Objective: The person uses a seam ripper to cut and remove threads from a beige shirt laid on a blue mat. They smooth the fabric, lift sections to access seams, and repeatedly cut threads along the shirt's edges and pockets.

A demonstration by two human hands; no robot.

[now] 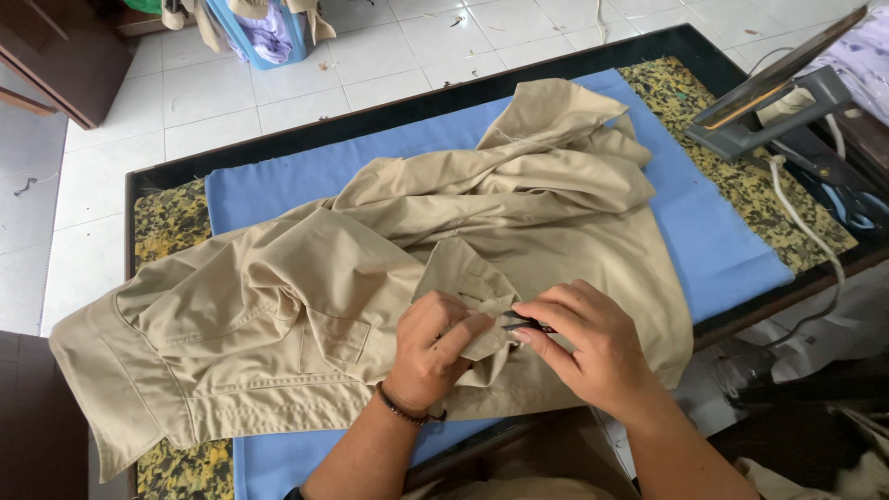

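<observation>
left hand (435, 344) pinches khaki shirt (370, 278) — right hand (583, 343) grips small dark tool (526, 323)

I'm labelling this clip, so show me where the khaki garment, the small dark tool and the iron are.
khaki garment (278, 296): head view, on its flat left panel.
small dark tool (525, 323): head view, on the part showing between the fingers.
iron (769, 102): head view, on its grey body.

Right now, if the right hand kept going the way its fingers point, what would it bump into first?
The right hand points left, its small dark tool leading. First in line looks to be the khaki fabric flap pinched by the left hand, almost touching already, though depth is unclear.
</observation>
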